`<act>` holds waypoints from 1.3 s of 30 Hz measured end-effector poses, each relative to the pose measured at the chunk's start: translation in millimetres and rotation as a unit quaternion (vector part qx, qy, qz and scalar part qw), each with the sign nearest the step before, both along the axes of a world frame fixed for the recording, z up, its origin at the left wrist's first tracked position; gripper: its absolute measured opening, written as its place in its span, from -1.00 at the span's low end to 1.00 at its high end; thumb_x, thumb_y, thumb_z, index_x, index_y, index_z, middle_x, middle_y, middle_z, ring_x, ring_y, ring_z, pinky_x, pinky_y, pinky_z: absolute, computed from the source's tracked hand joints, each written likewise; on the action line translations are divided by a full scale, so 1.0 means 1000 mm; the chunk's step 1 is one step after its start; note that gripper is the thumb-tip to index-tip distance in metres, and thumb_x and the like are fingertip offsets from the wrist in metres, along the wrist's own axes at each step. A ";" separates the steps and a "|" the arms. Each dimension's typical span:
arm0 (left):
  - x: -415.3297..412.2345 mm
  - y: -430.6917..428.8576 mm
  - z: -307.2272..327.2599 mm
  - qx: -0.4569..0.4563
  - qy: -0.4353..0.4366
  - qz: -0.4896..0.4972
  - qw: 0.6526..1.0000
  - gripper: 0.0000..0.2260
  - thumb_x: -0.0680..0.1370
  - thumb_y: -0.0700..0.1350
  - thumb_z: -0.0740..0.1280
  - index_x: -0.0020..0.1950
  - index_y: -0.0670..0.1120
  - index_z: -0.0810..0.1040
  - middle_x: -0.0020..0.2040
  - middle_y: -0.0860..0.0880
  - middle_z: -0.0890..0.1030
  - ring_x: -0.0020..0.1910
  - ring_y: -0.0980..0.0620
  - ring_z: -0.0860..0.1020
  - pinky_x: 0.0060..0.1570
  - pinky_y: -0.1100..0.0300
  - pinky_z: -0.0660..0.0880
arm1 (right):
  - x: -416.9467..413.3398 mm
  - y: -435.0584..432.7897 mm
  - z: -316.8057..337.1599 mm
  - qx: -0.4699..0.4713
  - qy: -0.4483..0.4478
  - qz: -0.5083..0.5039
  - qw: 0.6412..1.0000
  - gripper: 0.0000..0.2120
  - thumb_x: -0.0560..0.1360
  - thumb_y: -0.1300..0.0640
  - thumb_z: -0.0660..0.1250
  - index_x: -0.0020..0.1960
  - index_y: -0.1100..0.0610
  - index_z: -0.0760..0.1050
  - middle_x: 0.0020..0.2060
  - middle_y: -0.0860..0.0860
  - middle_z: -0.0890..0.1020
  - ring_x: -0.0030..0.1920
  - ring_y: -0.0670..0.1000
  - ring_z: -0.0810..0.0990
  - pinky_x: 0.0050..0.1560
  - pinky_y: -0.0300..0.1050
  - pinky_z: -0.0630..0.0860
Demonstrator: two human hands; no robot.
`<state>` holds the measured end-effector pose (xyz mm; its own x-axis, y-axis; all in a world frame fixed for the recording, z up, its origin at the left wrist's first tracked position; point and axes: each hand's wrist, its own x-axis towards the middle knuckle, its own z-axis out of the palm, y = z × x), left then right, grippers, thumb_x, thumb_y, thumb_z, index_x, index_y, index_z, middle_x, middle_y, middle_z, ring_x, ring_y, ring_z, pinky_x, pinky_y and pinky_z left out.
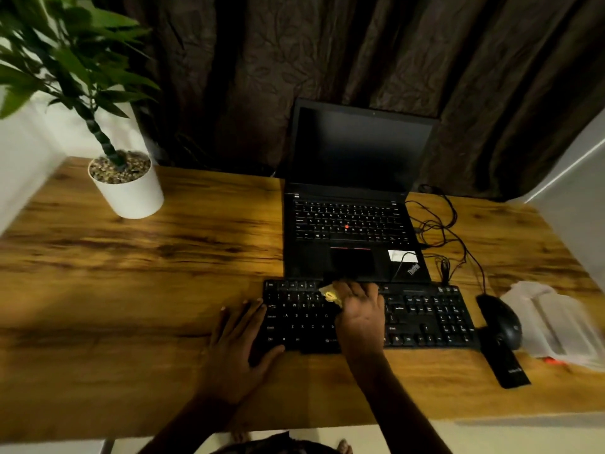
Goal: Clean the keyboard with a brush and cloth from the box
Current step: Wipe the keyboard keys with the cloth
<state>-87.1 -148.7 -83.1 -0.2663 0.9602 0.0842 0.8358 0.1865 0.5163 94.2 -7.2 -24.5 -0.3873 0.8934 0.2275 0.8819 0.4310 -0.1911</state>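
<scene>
Your right hand (360, 317) lies over the middle of the black keyboard (425, 316), fingers curled down on a small yellow cloth (330, 294) and holding it against the upper key rows; the cloth shows just past your fingertips, toward the function keys. Your left hand (242, 342) lies flat with fingers spread wide, holding nothing, its fingertips and thumb on the keyboard's left end and its palm on the wooden desk (163, 257). Straight beyond your right hand stands an open ThinkPad laptop (353, 224) with a dark screen, its front edge touching the keyboard. Right of that hand, past the keyboard's end, sits a black mouse (502, 319), with a long black item (504, 362) too blurred to name just before it, and a clear plastic box (553, 319) farther right. Far beyond your left hand stands a potted plant (131, 191).
</scene>
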 end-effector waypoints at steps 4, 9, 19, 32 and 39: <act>-0.001 -0.001 0.002 0.005 -0.014 0.004 1.000 -0.28 0.52 0.47 0.06 0.57 0.09 0.19 0.56 0.11 0.14 0.58 0.13 -0.13 0.54 0.07 -0.16 | -0.035 -0.019 0.002 0.006 -0.023 0.097 0.995 -0.54 0.33 0.23 0.07 0.09 0.11 0.63 0.05 0.03 0.66 -0.08 0.14 0.54 -0.17 0.01 0.52; 0.001 -0.005 0.019 -0.065 -0.103 0.052 0.991 -0.15 0.36 0.60 0.02 0.50 0.35 -0.31 0.56 0.23 -0.10 0.57 0.02 -0.23 0.52 -0.20 0.04 | -0.045 -0.011 0.000 -0.008 -0.049 0.113 0.992 -0.50 0.30 0.24 0.08 0.12 0.06 0.63 0.05 -0.01 0.67 -0.02 0.13 0.53 -0.12 -0.01 0.50; 0.002 -0.006 0.021 -0.046 -0.152 0.075 0.985 -0.04 0.36 0.56 0.17 0.46 0.35 -0.45 0.61 0.14 0.01 0.59 0.01 -0.14 0.48 -0.22 0.14 | -0.071 -0.013 0.002 0.003 -0.067 0.241 0.968 -0.55 0.34 0.26 0.20 0.16 0.02 0.61 0.10 -0.06 0.65 0.00 0.09 0.49 -0.11 -0.03 0.51; -0.001 -0.007 0.017 -0.031 -0.143 0.063 0.987 0.00 0.32 0.61 0.12 0.48 0.29 -0.45 0.56 0.22 -0.05 0.59 -0.05 -0.09 0.45 -0.24 0.21 | -0.042 -0.045 -0.006 0.021 -0.021 0.297 0.954 -0.56 0.32 0.22 0.17 0.10 -0.04 0.62 0.13 -0.10 0.64 0.04 0.03 0.48 -0.09 -0.10 0.51; 0.000 -0.006 0.016 -0.031 -0.125 0.038 0.991 0.04 0.32 0.61 0.09 0.55 0.18 -0.38 0.56 0.24 -0.02 0.57 -0.07 -0.14 0.46 -0.16 0.16 | -0.039 -0.060 -0.003 0.029 -0.026 0.292 0.956 -0.52 0.30 0.20 0.08 0.07 -0.08 0.60 0.08 -0.16 0.64 0.00 0.00 0.53 -0.08 -0.12 0.51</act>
<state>-87.0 -154.3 -67.2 -0.3424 0.9381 -0.0521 0.6657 0.2813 0.6912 54.8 -66.9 -27.2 -0.8276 0.5089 0.2369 0.4961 0.8605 -0.1156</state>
